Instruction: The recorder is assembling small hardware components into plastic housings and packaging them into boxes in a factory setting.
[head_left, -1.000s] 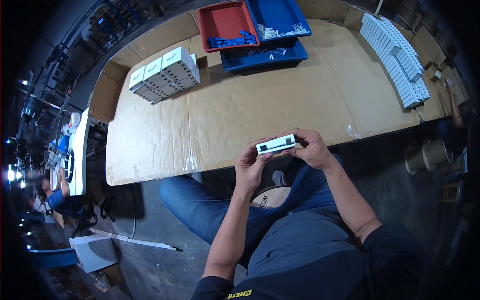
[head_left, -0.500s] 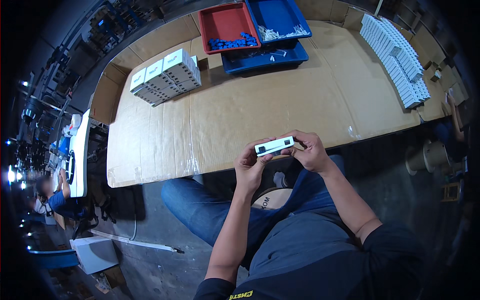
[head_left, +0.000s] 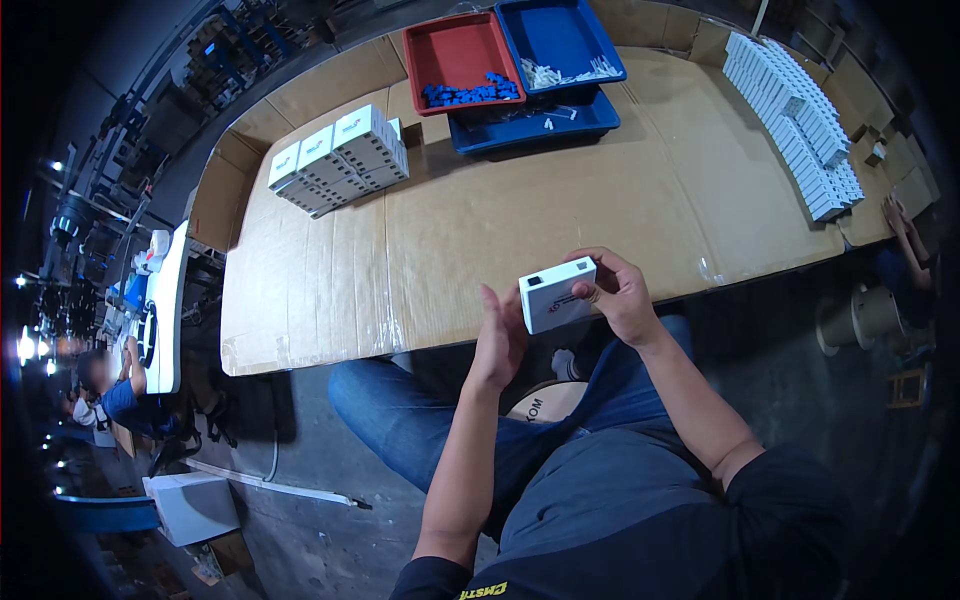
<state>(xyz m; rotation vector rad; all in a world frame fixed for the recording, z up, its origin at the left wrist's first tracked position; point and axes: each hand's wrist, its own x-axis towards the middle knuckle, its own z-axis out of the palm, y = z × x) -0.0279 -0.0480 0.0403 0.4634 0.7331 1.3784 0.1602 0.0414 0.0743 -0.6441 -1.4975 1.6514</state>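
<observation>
My right hand (head_left: 624, 300) grips a flat white plastic box (head_left: 556, 302) by its right side, thumb across the broad face and fingers behind. Two dark square openings show in the box's narrow top edge, and small printing marks its broad face. At the box's left side is my left hand (head_left: 500, 342), thumb raised and fingers stretched out, partly hidden behind one another. Whether its fingertips touch the box I cannot tell. Both hands are over the table's front edge, above my lap.
On the cardboard-covered table (head_left: 470, 240) similar white boxes (head_left: 340, 160) are stacked at left. A red tray (head_left: 460, 50) of blue parts and blue trays (head_left: 560, 40) with white parts are at the back. Rows of white pieces (head_left: 790, 120) line the right. Another person (head_left: 125, 395) sits far left.
The box has tilted so its printed broad face now shows below the narrow edge. My left hand has let go and opened alongside it; my right hand keeps hold.
</observation>
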